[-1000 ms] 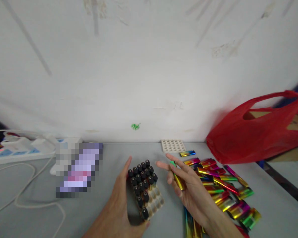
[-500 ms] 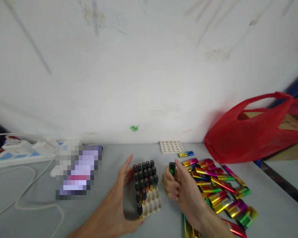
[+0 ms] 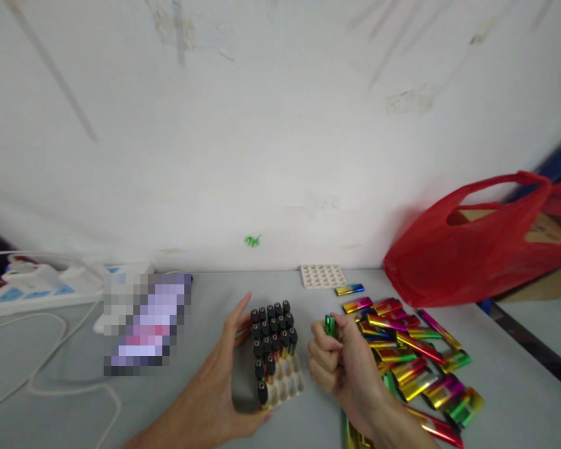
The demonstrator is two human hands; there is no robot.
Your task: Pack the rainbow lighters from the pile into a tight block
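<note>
Eighteen black-topped lighters (image 3: pixel 275 342) stand upright in the cream tray (image 3: pixel 292 391) before you, with their tops facing up. The long axis of the tray goes almost from 12 to 6 o'clock, and its bare holes are in the part toward 5 o'clock. Your left hand (image 3: pixel 217 377) is at 9 o'clock of the tray, bent in a wide curve, with its thumb at the near corner; whether it really grips the tray, I cannot tell. Your right hand (image 3: pixel 339 360) is at 3 o'clock, near the tray, closed in a fist around one green lighter (image 3: pixel 330 324). This lighter has its long axis rather upright: the visible end points up out of your fist, and the lower part is hidden. Farther at 3 o'clock, a heap of shiny lighters (image 3: pixel 418 346) lies on the grey surface (image 3: pixel 518 399), their long axes in various directions. At 1 o'clock lies a second tray (image 3: pixel 322 276).
</note>
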